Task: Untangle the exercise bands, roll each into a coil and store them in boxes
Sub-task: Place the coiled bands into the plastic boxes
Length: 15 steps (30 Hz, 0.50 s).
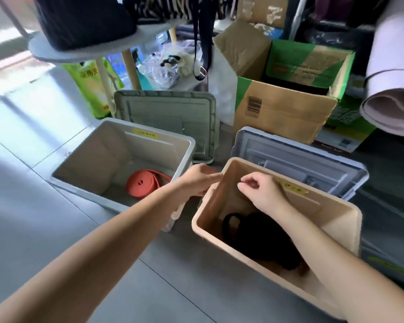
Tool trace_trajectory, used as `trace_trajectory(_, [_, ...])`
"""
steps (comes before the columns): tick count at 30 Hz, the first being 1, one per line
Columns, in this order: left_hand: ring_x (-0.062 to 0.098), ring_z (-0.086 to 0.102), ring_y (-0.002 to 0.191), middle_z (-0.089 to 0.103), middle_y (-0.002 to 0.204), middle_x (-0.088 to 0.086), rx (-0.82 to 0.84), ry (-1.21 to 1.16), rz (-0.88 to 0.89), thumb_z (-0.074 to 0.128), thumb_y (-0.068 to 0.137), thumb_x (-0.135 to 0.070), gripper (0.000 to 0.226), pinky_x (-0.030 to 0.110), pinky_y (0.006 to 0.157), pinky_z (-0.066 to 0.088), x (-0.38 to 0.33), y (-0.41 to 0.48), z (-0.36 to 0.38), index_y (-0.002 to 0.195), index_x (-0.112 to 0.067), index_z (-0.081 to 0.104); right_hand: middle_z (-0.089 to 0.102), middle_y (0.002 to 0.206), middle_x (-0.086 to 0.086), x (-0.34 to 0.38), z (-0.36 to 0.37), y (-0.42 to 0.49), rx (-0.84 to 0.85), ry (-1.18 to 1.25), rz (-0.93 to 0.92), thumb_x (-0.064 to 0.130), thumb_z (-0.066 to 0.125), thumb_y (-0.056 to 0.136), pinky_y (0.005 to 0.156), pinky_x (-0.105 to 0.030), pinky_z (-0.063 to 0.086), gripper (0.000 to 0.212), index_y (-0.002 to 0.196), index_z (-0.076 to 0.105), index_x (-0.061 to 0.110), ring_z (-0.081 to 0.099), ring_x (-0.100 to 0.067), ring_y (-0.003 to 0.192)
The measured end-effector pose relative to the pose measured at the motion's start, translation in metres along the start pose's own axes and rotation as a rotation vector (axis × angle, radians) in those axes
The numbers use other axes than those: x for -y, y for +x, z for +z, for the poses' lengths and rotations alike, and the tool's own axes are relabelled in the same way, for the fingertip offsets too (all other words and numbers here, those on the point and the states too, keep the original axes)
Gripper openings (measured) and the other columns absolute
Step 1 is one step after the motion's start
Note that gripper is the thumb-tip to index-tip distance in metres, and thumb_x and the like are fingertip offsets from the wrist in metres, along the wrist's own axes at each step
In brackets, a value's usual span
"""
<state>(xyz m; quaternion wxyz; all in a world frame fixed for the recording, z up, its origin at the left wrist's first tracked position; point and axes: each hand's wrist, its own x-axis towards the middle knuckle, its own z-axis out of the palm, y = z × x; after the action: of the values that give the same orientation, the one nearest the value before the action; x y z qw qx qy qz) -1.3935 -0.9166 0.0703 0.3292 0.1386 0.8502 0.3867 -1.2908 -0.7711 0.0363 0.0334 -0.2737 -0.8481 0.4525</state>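
An orange band (pixel 142 184) lies rolled into a coil on the floor of the grey box (pixel 86 183) at the left. A black band (pixel 261 238) sits bunched in the bottom of the beige box (pixel 336 220) at the right. My left hand (pixel 196 180) is at the beige box's far left corner, thumb on the rim and fingers curled down its outer wall. Above the inside of the same box, my right hand (pixel 260 194) hovers with its fingers curled and thumb and forefinger pinched; nothing shows between them.
A grey-green lid (pixel 166 113) leans behind the grey box and a blue-grey lid (pixel 296 159) lies behind the beige one. An open cardboard box (pixel 282 113), a rolled mat (pixel 392 103), bags and a round stool (pixel 84 50) crowd the back. Grey tiled floor spreads left.
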Motion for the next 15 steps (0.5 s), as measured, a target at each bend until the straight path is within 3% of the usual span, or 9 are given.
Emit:
trace_trajectory(2, [0.021, 0.054, 0.082, 0.058, 0.091, 0.007, 0.006, 0.031, 0.041, 0.06, 0.089, -0.03, 0.015, 0.036, 0.073, 0.051, 0.001, 0.003, -0.011, 0.081, -0.017, 0.06, 0.068, 0.094, 0.002, 0.009, 0.01, -0.005, -0.004, -0.012, 0.01, 0.028, 0.069, 0.082, 0.078, -0.023, 0.043, 0.016, 0.096, 0.068, 0.018, 0.06, -0.013, 0.086])
trace_trajectory(5, [0.023, 0.059, 0.087, 0.063, 0.096, 0.009, 0.036, 0.152, 0.124, 0.061, 0.088, -0.027, 0.016, 0.042, 0.085, 0.052, -0.006, 0.016, -0.006, 0.093, -0.012, 0.063, 0.068, 0.101, 0.0, 0.014, 0.022, -0.018, 0.035, 0.011, 0.058, 0.029, 0.067, 0.084, 0.084, -0.026, 0.046, 0.019, 0.1, 0.066, 0.018, 0.06, -0.015, 0.092])
trace_trajectory(8, [0.028, 0.062, 0.098, 0.066, 0.107, 0.013, 0.209, 0.337, 0.258, 0.061, 0.089, -0.023, 0.019, 0.036, 0.085, 0.049, -0.015, 0.029, 0.026, 0.102, -0.01, 0.066, 0.069, 0.101, 0.004, 0.001, 0.021, -0.037, 0.043, 0.009, 0.15, 0.039, 0.064, 0.084, 0.087, -0.033, 0.05, 0.02, 0.096, 0.063, 0.023, 0.063, -0.019, 0.095])
trace_trajectory(10, [0.026, 0.059, 0.104, 0.063, 0.116, 0.007, 0.348, 0.48, 0.331, 0.059, 0.091, -0.024, 0.023, 0.022, 0.085, 0.042, -0.02, 0.033, 0.05, 0.112, -0.016, 0.064, 0.07, 0.1, 0.004, -0.015, 0.011, -0.052, -0.005, 0.015, 0.214, 0.043, 0.063, 0.083, 0.085, -0.034, 0.052, 0.023, 0.094, 0.063, 0.023, 0.064, -0.02, 0.093])
trace_trajectory(12, [0.018, 0.058, 0.091, 0.06, 0.1, -0.004, 0.342, 0.601, 0.365, 0.059, 0.09, -0.031, 0.022, 0.01, 0.069, 0.037, -0.026, 0.035, 0.066, 0.11, -0.024, 0.065, 0.07, 0.102, 0.003, -0.03, -0.003, -0.066, -0.052, 0.019, 0.281, 0.043, 0.062, 0.082, 0.083, -0.032, 0.051, 0.025, 0.096, 0.063, 0.022, 0.063, -0.021, 0.095])
trace_trajectory(15, [0.023, 0.058, 0.073, 0.058, 0.086, 0.003, 0.387, 0.531, 0.344, 0.061, 0.084, -0.037, 0.015, 0.025, 0.063, 0.046, -0.037, 0.04, 0.079, 0.091, -0.023, 0.061, 0.067, 0.104, 0.003, -0.046, -0.02, -0.074, -0.071, 0.042, 0.364, 0.039, 0.064, 0.081, 0.089, -0.034, 0.049, 0.027, 0.102, 0.064, 0.022, 0.061, -0.019, 0.099])
